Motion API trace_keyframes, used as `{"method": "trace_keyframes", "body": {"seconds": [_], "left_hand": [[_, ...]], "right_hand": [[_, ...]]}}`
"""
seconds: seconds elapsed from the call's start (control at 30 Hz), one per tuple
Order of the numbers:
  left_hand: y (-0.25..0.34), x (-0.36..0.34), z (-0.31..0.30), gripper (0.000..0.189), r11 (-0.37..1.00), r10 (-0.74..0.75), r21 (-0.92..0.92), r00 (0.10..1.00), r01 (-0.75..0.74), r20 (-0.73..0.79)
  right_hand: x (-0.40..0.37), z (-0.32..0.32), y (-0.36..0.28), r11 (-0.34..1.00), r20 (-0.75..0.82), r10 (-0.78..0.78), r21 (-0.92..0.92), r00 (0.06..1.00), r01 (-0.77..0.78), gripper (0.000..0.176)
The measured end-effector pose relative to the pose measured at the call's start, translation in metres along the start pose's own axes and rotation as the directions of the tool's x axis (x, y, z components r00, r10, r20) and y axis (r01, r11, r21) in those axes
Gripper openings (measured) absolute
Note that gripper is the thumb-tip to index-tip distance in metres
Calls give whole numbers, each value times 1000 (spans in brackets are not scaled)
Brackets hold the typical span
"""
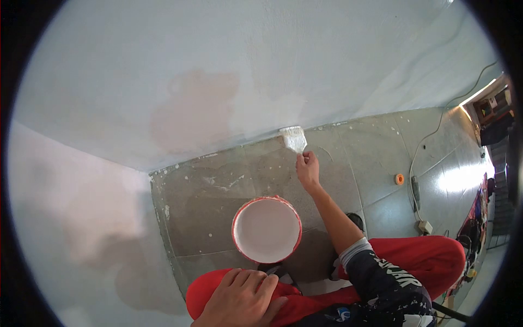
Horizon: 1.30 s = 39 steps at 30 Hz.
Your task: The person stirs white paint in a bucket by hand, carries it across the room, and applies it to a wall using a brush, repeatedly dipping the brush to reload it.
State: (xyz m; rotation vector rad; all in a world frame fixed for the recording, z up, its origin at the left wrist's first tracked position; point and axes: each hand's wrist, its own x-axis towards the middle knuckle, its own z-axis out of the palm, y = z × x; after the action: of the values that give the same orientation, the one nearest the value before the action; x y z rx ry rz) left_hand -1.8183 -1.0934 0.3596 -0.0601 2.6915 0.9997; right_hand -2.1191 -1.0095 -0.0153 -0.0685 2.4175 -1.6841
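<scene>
My right hand [309,170] is closed around the handle of a wide paintbrush [295,139]. The brush is coated in white, and its bristles are at the foot of the pale wall [256,71], where wall and floor meet. Below and left of that hand, a bucket with a red rim [233,233] stands on the tiles, holding white paint [267,230]. Resting on my red-trousered left knee, my left hand [246,291] lies with its fingers laid over the cloth and holds nothing.
A second wall [98,218] meets the first in a corner at the left. White drips spot the grey tile floor [376,158]. To the right lie an orange roll of tape [400,179], a long cable [418,150] and a socket block [425,227]. Assorted items line the far right.
</scene>
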Motion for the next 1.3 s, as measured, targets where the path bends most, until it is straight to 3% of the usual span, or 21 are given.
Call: {"method": "trace_keyframes", "body": {"seconds": [0.1,0.17,0.47,0.7,0.77,1.13,1.3], "left_hand": [[0,0,1,35,1000,9,-20,1000,-9,-22],[1,-1,1,35,1000,13,-10,999,-14,-30],[-3,0,3,36,1000,5,-13,1000,-4,20],[2,-5,5,36,1000,15,-3,999,-15,-49],[1,-5,4,36,1000,15,-14,999,-15,-41],[1,-4,2,36,1000,18,-11,1000,-19,-26],[0,-5,3,37,999,17,-45,999,-18,-36]], "right_hand": [[-6,-1,11,998,24,48,27,999,-48,17],[-5,3,17,994,47,63,-94,997,-59,20],[-1,5,-6,960,-2,104,-261,995,-101,29],[8,6,-8,975,-16,29,-222,999,-32,29],[3,0,-4,999,18,40,-16,999,-40,28],[-2,7,9,981,-12,51,-185,999,-52,25],[10,-2,-36,982,21,15,-187,1000,-11,27]]}}
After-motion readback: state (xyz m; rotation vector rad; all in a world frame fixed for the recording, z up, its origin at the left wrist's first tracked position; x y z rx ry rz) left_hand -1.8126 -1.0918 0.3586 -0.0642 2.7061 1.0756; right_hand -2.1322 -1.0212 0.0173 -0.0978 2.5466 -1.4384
